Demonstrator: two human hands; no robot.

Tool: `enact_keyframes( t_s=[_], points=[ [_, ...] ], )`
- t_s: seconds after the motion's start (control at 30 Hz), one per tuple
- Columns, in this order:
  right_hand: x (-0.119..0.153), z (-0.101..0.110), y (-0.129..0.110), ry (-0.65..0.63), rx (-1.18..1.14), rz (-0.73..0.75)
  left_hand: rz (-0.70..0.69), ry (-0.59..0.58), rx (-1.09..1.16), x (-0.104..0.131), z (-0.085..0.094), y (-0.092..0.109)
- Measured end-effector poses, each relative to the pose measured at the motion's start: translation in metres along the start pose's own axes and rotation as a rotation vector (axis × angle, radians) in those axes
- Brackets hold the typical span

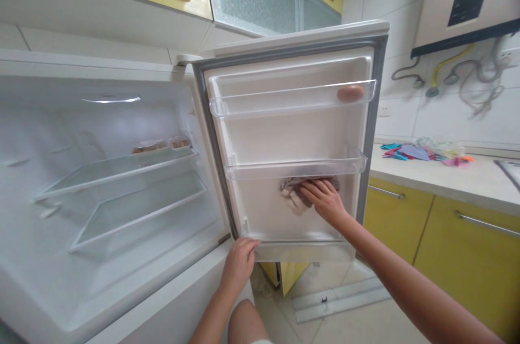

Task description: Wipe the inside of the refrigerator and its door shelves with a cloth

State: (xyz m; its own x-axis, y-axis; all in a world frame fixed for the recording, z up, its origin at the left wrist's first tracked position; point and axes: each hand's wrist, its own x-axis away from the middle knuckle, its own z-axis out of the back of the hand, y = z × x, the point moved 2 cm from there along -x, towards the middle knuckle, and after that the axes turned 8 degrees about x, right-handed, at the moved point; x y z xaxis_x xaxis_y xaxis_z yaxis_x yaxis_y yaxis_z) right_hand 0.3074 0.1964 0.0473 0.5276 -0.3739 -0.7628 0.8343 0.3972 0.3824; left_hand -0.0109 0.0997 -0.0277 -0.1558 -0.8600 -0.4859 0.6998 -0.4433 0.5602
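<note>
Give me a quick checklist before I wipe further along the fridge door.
1. Door open wide: ok.
2. Right hand pressing the cloth against the door's inner panel: ok.
3. Left hand steadying the door's bottom corner: ok.
4. Lower door shelf just above the cloth free of items: ok.
5. Egg on the top door shelf, loose near the outer end: not ok, it could roll if the door shakes.
6. Whether the cloth is damp: cannot tell.
</note>
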Motion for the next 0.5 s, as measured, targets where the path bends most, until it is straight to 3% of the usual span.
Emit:
enact_keyframes(
  t_s=[0.1,0.17,0.33,0.4,0.5],
  points=[
    [0.017,0.01,0.014,-0.008,0.051,-0.226,-0.017,0.023,0.002,0.0,-0.003,-0.002],
    [0.02,0.016,0.01,-0.088,0.061,-0.36,-0.032,0.029,-0.001,-0.001,-0.005,-0.002],
    [0.021,0.013,-0.019,-0.543,0.013,-0.624,-0.035,0.006,-0.018,-0.003,-0.006,0.001],
    [0.026,0.006,-0.026,-0.718,-0.016,-0.655,-0.036,-0.003,-0.025,-0.004,-0.006,0.003],
    [0.031,-0.007,-0.031,-0.86,-0.056,-0.648,-0.034,0.0,-0.029,-0.004,-0.008,0.003]
  ],
)
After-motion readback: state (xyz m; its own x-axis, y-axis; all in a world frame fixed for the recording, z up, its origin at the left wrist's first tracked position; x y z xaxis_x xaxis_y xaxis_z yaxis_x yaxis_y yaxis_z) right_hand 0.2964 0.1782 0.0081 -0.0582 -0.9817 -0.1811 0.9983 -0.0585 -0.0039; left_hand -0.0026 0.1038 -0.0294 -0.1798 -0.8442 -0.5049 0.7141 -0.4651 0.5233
